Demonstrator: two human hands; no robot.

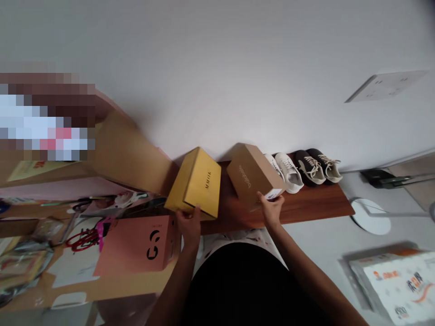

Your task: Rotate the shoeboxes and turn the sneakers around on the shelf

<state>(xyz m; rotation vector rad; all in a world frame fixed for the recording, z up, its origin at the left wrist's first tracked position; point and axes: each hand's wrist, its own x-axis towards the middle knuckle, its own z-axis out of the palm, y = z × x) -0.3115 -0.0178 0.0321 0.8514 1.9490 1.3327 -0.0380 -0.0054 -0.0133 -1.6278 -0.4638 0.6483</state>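
Observation:
My left hand [189, 222] grips the near edge of a yellow shoe box [197, 182], which is tilted up off the wooden board [316, 203]. A brown cardboard shoe box [253, 175], also tilted, is held at its near corner by my right hand [272, 209]. Both boxes are closed and sit side by side over the left part of the board. Beyond the brown box stand a pair of white sneakers [288, 171] and a pair of dark sneakers [317, 166] against the white wall.
A pink box [137, 244] lies below the yellow box at left. A large brown carton [129, 154] leans behind it. Clutter of papers and packets fills the left side. A lamp base [370, 215] and a printed package [397, 280] are on the floor at right.

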